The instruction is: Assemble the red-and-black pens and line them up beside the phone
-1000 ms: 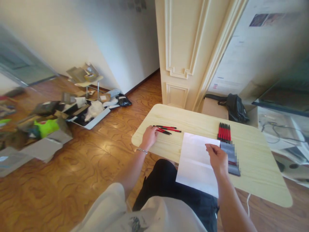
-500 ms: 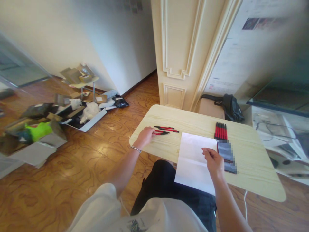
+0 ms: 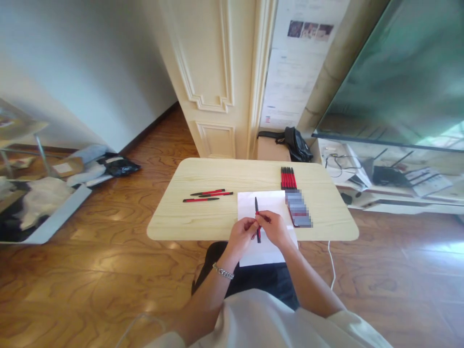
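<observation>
Over a white sheet of paper, both hands meet around one red and black pen. My left hand pinches it near the middle from the left. My right hand has thumb and fingers closed on it from the other side. The pen points away from me, its black end up top and its lower end showing below the fingertips. To the left, three similar loose pens lie on the table. A tight row of several red and black pens sits at the back right of the paper.
Beside the paper's right edge lies a flat dark item, blurred out. The pale wooden table has rounded corners; a white cable hangs below it. Behind stand a black bag and a low white cabinet. Packages clutter the floor at left.
My left hand has moved right from the loose pens, bringing one over the paper. My right hand has come in to meet it and now grips the pen too. The view has turned right.
</observation>
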Motion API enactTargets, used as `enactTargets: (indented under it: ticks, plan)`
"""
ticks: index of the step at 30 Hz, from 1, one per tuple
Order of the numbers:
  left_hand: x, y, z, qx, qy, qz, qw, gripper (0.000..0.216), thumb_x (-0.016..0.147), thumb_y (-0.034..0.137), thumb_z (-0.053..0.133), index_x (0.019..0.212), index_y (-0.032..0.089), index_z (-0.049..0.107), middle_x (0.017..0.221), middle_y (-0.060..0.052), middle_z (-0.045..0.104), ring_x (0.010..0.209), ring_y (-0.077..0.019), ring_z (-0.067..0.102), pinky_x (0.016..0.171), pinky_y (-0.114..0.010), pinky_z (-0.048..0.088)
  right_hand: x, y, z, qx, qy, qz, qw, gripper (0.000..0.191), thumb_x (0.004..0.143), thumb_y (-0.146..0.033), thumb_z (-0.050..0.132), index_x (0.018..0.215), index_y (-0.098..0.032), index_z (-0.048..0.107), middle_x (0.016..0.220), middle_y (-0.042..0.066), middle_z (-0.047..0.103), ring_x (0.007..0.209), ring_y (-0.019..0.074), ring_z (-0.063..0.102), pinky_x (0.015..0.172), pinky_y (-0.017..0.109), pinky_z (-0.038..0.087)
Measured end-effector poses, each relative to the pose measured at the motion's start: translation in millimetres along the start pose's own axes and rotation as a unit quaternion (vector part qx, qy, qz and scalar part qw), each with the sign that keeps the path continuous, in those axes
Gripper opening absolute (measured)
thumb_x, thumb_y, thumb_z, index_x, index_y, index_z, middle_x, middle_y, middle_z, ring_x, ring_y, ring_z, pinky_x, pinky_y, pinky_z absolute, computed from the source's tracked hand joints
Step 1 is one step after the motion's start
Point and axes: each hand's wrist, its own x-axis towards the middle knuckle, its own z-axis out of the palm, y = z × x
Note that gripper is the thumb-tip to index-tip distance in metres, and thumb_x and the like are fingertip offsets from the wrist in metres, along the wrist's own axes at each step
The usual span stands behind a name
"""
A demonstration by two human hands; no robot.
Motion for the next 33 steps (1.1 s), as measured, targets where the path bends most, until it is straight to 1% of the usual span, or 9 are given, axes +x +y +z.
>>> enactTargets:
  ticks: [2,4,7,11,15,22,25,30,33]
  plan:
    - [1,-3,5,0.020,-0.007,-0.002,1.000,0.033,0.079,0.047,0.060,0.084,0.015,0.068,0.058,-0.001,0.058,0.050,-0.0118,0.050,0.048,-0.023,0.036,3,4,-8,-0.030,0.001,0.010,0.999,0.031,0.083,-0.041,0.052,0.091,-0.017,0.071,0.078,0.003,0.071,0.071,0.0165,0.062,0.064,0.025,0.045]
    - [2,-3,4,0.060,-0.002,0.003,0.998,0.033,0.078,0.046,0.062,0.087,0.016,0.070,0.062,-0.003,0.063,0.054,-0.0141,0.055,0.051,-0.025,0.040,9,6,-16,-0.075,0.004,0.019,0.997,0.033,0.084,-0.041,0.050,0.087,-0.017,0.072,0.073,0.002,0.069,0.067,0.0160,0.061,0.060,0.024,0.042]
    - [3,1,-5,0.116,0.041,0.032,0.992,0.031,0.076,0.044,0.065,0.091,0.018,0.071,0.078,-0.006,0.070,0.065,-0.0178,0.061,0.060,-0.028,0.045,22,7,-22,-0.156,0.014,0.026,0.987,0.033,0.085,-0.041,0.049,0.086,-0.018,0.073,0.072,0.003,0.070,0.068,0.0162,0.062,0.059,0.023,0.040]
    - [1,7,-20,0.174,0.097,0.063,0.978,0.027,0.075,0.041,0.066,0.089,0.019,0.071,0.084,-0.006,0.071,0.072,-0.0192,0.063,0.068,-0.029,0.046,33,7,-16,-0.249,0.019,0.037,0.968,0.028,0.084,-0.039,0.055,0.097,-0.020,0.071,0.081,0.005,0.072,0.079,0.0193,0.065,0.067,0.025,0.041]
    - [-3,7,-33,0.205,0.126,0.079,0.967,0.023,0.077,0.039,0.065,0.089,0.021,0.071,0.084,-0.005,0.071,0.074,-0.0195,0.064,0.072,-0.030,0.047,33,11,-6,-0.302,0.029,0.054,0.951,0.030,0.084,-0.039,0.056,0.104,-0.020,0.068,0.088,0.008,0.072,0.086,0.0212,0.065,0.072,0.026,0.041]
    - [1,-3,-44,0.205,0.152,0.086,0.963,0.022,0.078,0.039,0.063,0.089,0.021,0.070,0.087,-0.005,0.071,0.079,-0.0196,0.065,0.076,-0.031,0.048,32,11,-5,-0.310,0.025,0.053,0.949,0.028,0.086,-0.041,0.055,0.099,-0.019,0.068,0.088,0.008,0.072,0.084,0.0202,0.064,0.072,0.026,0.040]
    - [2,-5,-45,0.204,0.160,0.088,0.962,0.022,0.078,0.040,0.063,0.089,0.021,0.070,0.086,-0.005,0.071,0.078,-0.0196,0.065,0.076,-0.031,0.048,29,11,-10,-0.289,0.033,0.053,0.955,0.028,0.086,-0.041,0.055,0.098,-0.019,0.069,0.084,0.008,0.072,0.081,0.0197,0.064,0.070,0.026,0.040]
    - [1,-10,-46,0.194,0.170,0.096,0.961,0.023,0.079,0.040,0.062,0.089,0.021,0.069,0.086,-0.006,0.072,0.079,-0.0195,0.066,0.077,-0.031,0.049,19,14,-21,-0.265,0.057,0.051,0.961,0.026,0.088,-0.039,0.050,0.094,-0.022,0.069,0.089,0.005,0.072,0.082,0.0189,0.065,0.068,0.025,0.039]
    - [0,-14,-48,0.209,0.173,0.104,0.957,0.022,0.081,0.039,0.061,0.090,0.021,0.069,0.086,-0.005,0.072,0.079,-0.0188,0.066,0.076,-0.030,0.049,12,19,-27,-0.258,0.071,0.060,0.962,0.024,0.088,-0.037,0.050,0.092,-0.023,0.069,0.086,0.003,0.072,0.080,0.0181,0.064,0.067,0.024,0.039]
